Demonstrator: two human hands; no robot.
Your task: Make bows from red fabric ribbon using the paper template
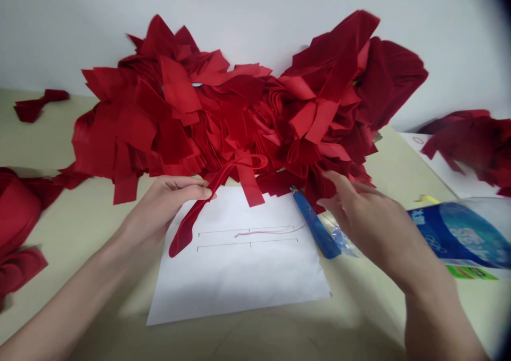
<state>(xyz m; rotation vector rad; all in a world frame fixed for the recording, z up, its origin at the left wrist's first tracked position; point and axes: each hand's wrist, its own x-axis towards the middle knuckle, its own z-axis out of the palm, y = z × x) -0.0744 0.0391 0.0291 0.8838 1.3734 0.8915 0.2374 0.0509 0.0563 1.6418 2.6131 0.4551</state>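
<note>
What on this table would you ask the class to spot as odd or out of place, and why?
A loose pinkish thread lies wavily across the white paper sheet, crossing its ruled lines like a stray. A red fabric scrap also sits alone on the table's far left, apart from the big heap of red fabric pieces.

fabric strips: deep red; paper sheet: white, black ruled lines; tool handle: blue
</note>
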